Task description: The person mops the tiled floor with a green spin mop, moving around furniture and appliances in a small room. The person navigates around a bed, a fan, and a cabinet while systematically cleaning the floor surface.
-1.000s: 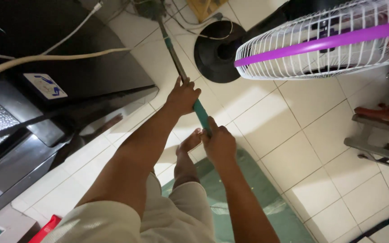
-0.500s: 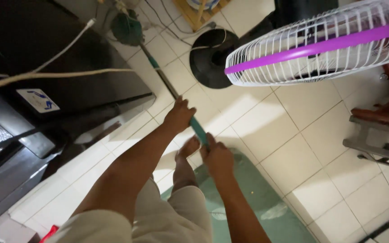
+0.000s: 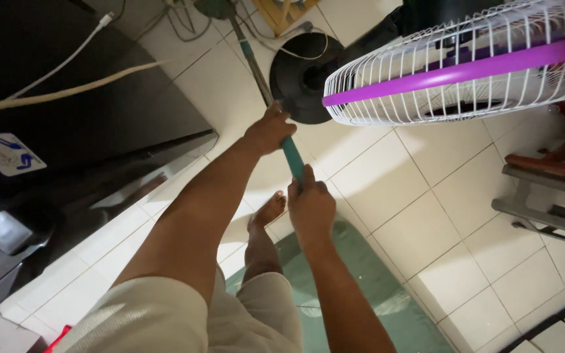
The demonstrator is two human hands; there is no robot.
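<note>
Left hand [image 3: 268, 131]: closed around mop handle [image 3: 256, 62], further along.
Right hand [image 3: 310, 208]: clasped on teal grip, near end.
Mop handle: slanting over tiled floor [image 3: 426, 196], beside fan base [image 3: 305, 78].

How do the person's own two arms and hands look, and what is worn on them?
Both forearms are bare, without a watch or bracelet. The left hand and right hand wear no gloves or visible rings. A short light beige sleeve covers the left upper arm.
</note>
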